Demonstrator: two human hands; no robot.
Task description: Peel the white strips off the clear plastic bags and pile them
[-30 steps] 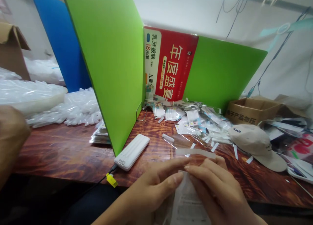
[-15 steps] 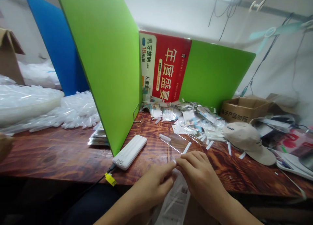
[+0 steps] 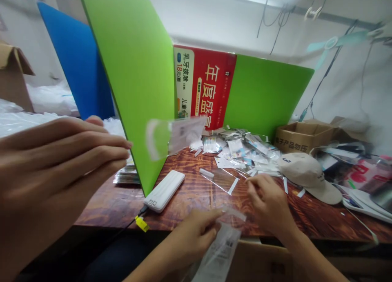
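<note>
Plastic packet (image 3: 218, 251) pinched in left hand (image 3: 199, 232), right hand (image 3: 268, 200) just beside, fingers curled, grip unclear, brown desk (image 3: 107, 204) behind.

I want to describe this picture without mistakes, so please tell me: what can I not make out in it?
All in the head view, now:
- Print on the clear bag in the left hand: too small and blurred.
- Whether the right hand pinches anything: its fingers hide this.
- Print on the packet before the green board: blurred.
- Rest of the co-worker's hand and arm: cut off by the left edge.
</note>
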